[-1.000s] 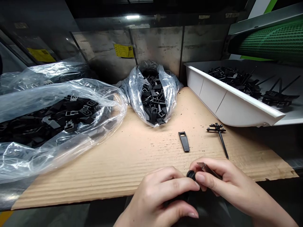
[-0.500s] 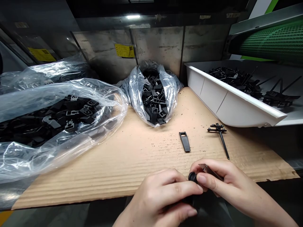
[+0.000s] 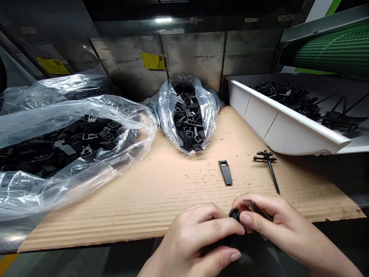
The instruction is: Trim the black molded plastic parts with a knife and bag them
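Observation:
My left hand (image 3: 196,236) is closed around a small black plastic part with a round, ribbed end (image 3: 234,213); my left fingers hide the rest of it. Against that end rests the thumb of my right hand (image 3: 276,221). Tucked in the curled fingers of my right hand is a thin flat metal blade (image 3: 257,209), its tip pointing up and left. Beyond the hands, a black tapered clip (image 3: 226,174) with a rectangular opening lies on the cardboard (image 3: 129,207). To its right is a black moulded sprue (image 3: 270,169) with a long stem.
A clear plastic bag (image 3: 127,154) of black parts spreads over the left side. Another open bag (image 3: 209,123), full of black clips, stands at the back middle. At right, a white bin (image 3: 256,111) holds black sprues, below a green roller (image 3: 331,50).
The fingers of my left hand have shifted slightly, and the gap between its index finger and thumb is a little wider. My right hand stays almost still.

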Tool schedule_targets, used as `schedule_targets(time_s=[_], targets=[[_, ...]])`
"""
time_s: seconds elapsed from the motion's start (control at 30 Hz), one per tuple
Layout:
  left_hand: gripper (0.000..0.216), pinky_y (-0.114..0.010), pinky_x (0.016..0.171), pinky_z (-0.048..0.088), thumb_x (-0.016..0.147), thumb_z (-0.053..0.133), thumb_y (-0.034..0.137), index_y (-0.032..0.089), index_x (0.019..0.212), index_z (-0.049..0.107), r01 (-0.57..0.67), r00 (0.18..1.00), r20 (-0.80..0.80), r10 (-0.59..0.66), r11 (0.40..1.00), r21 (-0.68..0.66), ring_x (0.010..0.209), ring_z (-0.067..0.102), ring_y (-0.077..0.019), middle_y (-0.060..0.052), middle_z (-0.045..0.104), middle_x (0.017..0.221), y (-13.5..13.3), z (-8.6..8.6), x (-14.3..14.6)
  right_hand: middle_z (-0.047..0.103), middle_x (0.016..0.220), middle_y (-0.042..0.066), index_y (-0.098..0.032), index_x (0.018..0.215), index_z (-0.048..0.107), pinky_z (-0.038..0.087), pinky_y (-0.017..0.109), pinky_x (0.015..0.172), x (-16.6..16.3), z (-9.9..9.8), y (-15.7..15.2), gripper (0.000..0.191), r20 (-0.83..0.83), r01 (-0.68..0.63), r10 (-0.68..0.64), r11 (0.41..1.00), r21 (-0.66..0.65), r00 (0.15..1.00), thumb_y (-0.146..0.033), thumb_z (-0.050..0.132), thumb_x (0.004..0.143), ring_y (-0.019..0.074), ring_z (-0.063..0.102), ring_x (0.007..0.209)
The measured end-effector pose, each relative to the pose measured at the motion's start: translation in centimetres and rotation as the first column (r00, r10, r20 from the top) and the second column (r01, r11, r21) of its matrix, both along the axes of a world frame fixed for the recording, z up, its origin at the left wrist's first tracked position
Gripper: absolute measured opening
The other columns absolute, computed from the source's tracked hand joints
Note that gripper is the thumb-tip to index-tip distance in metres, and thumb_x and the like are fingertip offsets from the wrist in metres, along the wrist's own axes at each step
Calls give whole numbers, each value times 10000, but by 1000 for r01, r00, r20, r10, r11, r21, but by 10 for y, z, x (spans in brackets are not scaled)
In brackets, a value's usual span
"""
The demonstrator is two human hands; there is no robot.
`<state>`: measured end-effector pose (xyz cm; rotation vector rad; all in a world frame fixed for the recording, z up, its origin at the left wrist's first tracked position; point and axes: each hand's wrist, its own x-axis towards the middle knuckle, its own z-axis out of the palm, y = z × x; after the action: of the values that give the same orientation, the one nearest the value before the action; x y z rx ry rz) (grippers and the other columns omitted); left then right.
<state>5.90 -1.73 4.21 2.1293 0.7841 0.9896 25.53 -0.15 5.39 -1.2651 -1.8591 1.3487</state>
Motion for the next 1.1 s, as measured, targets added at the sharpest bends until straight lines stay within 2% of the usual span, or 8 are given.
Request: schedule_targets(time_s=[0.5,0.7,0.87,1.1], targets=[[237,-214,680,503,834,637,324,146,985,679,-38,995,89,38,999,-7,724,637,-160,-75,666,812,0,1,-1,632,638,-25,-216,773,675,440,195,591,0,1,-1,228,-7,31,-31,999,15,1000,-414,575,829,133,594,628],[186,-235,710,526,870,598,207,176,1039,670,19,997,71,-21,999,36,747,657,-160,-69,700,834,1,2,-2,657,682,-1,-211,737,682,459,217,610,0,1,-1,312,31,21,-22,999,24,999,-473,544,837,155,603,665],[200,-225,708,528,892,559,187,168,1068,652,27,998,51,-30,999,46,770,662,-161,-80,693,865,0,1,-3,644,681,2,-214,750,673,452,218,583,1,-1,-1,378,50,2,-3,1000,29,999,-525,488,856,150,585,646],[322,-215,726,519,797,552,9,158,1061,659,-3,998,68,0,999,42,784,657,-159,-79,690,874,-1,1,-2,643,709,-1,-207,747,665,440,209,591,0,-3,-1,359,14,-2,2,1000,30,1000,-492,486,871,137,574,650]])
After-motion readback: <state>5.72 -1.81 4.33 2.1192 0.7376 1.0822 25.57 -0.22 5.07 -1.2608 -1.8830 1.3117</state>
